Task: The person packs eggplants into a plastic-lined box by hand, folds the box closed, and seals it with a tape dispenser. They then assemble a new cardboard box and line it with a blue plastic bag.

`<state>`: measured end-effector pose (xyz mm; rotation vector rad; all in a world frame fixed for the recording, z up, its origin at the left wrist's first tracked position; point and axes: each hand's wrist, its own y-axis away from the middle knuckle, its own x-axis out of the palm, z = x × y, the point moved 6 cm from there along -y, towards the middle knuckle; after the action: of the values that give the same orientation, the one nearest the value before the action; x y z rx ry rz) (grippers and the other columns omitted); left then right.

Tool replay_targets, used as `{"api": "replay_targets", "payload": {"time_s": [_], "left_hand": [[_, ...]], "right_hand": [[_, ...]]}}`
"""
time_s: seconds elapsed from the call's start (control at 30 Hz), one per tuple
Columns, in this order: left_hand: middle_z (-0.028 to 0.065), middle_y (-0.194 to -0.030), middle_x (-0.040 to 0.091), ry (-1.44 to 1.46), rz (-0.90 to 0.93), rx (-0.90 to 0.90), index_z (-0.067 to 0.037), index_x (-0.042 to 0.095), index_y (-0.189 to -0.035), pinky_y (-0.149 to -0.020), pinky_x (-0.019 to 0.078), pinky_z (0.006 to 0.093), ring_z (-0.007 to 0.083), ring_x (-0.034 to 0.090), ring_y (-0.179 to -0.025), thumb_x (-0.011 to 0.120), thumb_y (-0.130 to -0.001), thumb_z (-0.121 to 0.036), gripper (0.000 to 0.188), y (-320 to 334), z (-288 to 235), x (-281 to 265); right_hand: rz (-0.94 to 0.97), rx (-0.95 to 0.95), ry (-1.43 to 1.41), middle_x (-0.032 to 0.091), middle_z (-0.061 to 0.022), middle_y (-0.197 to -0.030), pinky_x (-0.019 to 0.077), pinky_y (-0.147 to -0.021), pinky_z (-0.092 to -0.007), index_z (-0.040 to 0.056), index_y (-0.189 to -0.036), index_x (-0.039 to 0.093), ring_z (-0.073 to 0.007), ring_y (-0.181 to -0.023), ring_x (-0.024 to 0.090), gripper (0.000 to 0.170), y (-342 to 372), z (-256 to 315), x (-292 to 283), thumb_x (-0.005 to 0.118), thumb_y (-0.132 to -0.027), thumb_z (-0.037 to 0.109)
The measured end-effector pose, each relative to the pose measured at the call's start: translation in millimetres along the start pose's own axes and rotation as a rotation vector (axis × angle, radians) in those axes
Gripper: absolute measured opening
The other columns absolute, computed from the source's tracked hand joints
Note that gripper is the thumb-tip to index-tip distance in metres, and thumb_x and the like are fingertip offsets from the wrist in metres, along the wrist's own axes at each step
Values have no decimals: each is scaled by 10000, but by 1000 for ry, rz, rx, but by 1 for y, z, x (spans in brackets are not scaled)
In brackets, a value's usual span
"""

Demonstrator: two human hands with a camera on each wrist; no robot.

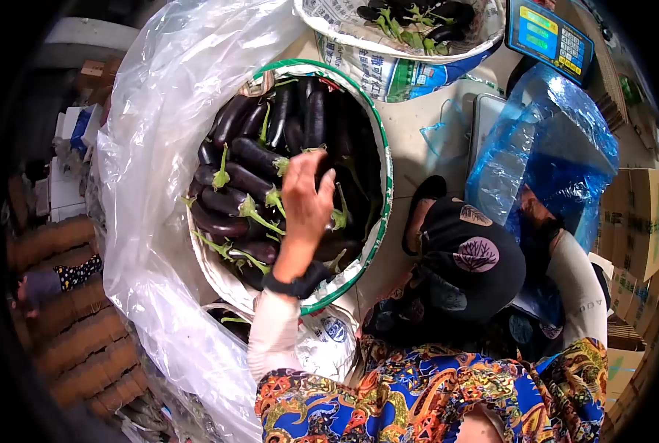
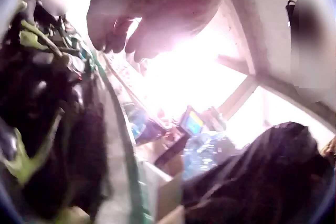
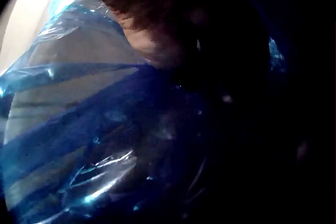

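Observation:
Dark purple eggplants with green stems fill a round, lined basket with a green rim. Over them is my left hand, its fingers loosely bent and apart, with nothing visible in its grasp. In the left wrist view the same hand hangs at the top, beside the basket's rim. My right hand is down inside a blue plastic bag. The right wrist view shows part of that hand against the blue film; its fingertips are lost in shadow.
Clear plastic sheeting drapes the basket's left side. A second lined basket with eggplants stands at the top. A scale display is at the upper right, with cardboard boxes at the right edge. My knee lies between basket and bag.

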<state>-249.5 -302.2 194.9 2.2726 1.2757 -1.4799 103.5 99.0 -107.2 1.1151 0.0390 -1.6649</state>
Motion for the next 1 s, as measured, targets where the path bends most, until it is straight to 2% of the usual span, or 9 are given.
{"api": "replay_targets", "payload": {"time_s": [0.1, 0.2, 0.3, 0.47, 0.7, 0.77, 0.8, 0.87, 1.0], "left_hand": [[177, -1117, 593, -315, 80, 50, -58, 545, -1244, -876, 462, 486, 378, 578, -989, 751, -793, -255, 533, -15, 50, 31], [182, -1070, 621, -388, 280, -181, -61, 520, -1296, -813, 493, 487, 402, 611, -966, 754, -781, -346, 634, -31, 86, 54], [194, -1024, 678, -242, 313, -344, -45, 596, -1237, -790, 519, 431, 318, 663, -954, 696, -839, -365, 520, -49, 92, 47], [106, -1061, 658, 587, -15, -525, 11, 570, -1257, -770, 516, 339, 209, 632, -912, 687, -865, -315, 523, -54, 119, -33], [55, -1016, 642, 1161, -707, -609, -69, 567, -1133, -792, 526, 344, 160, 622, -898, 644, -918, -212, 269, 39, 131, -138], [45, -975, 634, 1082, -766, -724, -85, 564, -1071, -815, 515, 368, 168, 608, -874, 642, -919, -219, 217, 91, 152, -152], [33, -946, 625, 1007, -799, -777, -91, 563, -1020, -781, 518, 358, 154, 598, -851, 640, -918, -230, 188, 116, 160, -153], [29, -952, 622, 718, -828, -956, -105, 573, -1015, -723, 506, 296, 130, 599, -836, 634, -917, -237, 175, 168, 165, -152], [162, -1130, 608, 198, -557, -1036, 27, 539, -1206, -900, 454, 362, 263, 588, -1008, 638, -907, -285, 443, 252, 214, -118]], "right_hand": [[58, -258, -253, 496, -115, -1359, 386, -1036, -406, 64, -1325, 487, -278, -1189, 501, 578, -16, -46, -2, 672, -891, 398], [295, -631, -1354, 486, -106, -1375, 372, -1055, -419, 84, -1326, 502, -286, -1216, 484, 568, -24, -67, -9, 681, -890, 401], [276, -756, -1377, 500, -99, -1387, 299, -1121, -444, 99, -1301, 539, -291, -1278, 441, 518, -13, -35, -20, 698, -879, 355], [264, -421, 241, 583, -137, -1253, 443, -920, -397, 70, -1225, 590, -291, -1123, 565, 400, -31, -1, -13, 601, -864, 240], [240, -372, 79, 412, -97, -1436, 274, -1111, -397, 111, -1400, 401, -237, -1311, 390, 712, -19, -12, -28, 722, -812, 353], [301, -458, -391, 363, -85, -1489, 226, -1165, -397, 122, -1450, 347, -222, -1365, 341, 814, -13, -25, -32, 757, -797, 385], [573, -479, -1344, 339, -79, -1515, 202, -1192, -397, 128, -1475, 320, -214, -1392, 316, 866, 0, -32, -30, 774, -790, 402], [245, -346, 39, 370, -94, -1477, 233, -1161, -399, 117, -1447, 349, -230, -1360, 347, 812, -13, -13, -40, 755, -800, 391], [218, -168, 297, 433, -124, -1401, 295, -1097, -405, 94, -1393, 407, -261, -1296, 409, 707, -10, 30, -53, 715, -819, 370]]}}
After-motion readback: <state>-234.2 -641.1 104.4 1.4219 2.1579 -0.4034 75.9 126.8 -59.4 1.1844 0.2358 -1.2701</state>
